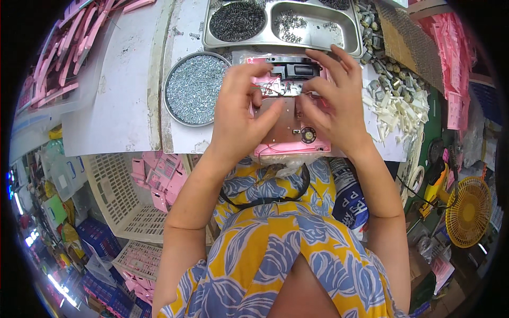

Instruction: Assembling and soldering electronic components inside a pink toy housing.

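On the white worktop in front of me lies an open pink plastic casing (pixel 321 145) with electronics inside. A brown circuit board (pixel 281 126) fills its near half, with a small round black speaker (pixel 308 134) at the lower right. Across the far half sit a black plastic mechanism (pixel 301 70) and a silver metal plate (pixel 286 88), with thin red wires beside them. My left hand (pixel 239 108) grips the left side, index finger at the black part and thumb over the board. My right hand (pixel 339 100) has thumb and index finger at the plate's right end, other fingers raised.
A round tray of small silver screws (pixel 195 90) stands left of the casing. Behind, a steel compartment tray (pixel 318 40) holds dark springs. White plastic pieces (pixel 398 108) and small metal motors (pixel 395 79) are heaped right. A crate (pixel 114 196) stands below left, a yellow fan (pixel 468 212) right.
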